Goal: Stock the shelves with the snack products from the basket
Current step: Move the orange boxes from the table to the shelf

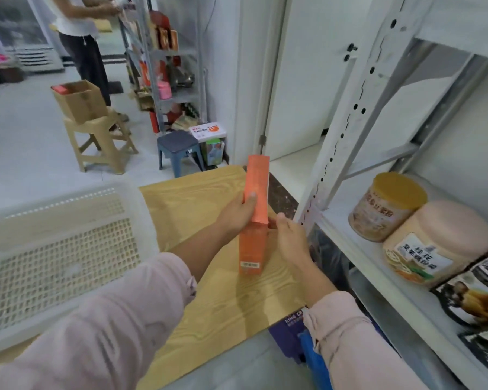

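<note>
The basket (68,198) at 9 o'clock looks emptied. Over the desk (209,291), the left hand (237,212) grips an orange box (255,178), thumb across its face. The right hand (290,237) touches its edge, fingers hidden, so I cannot tell its grip. Next, I judge: carry it toward 3 o'clock onto the shelf (358,249), beside the jars (386,209).

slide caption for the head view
Left hand and right hand hold an orange snack box over a wooden table, between white basket and shelf.
</note>
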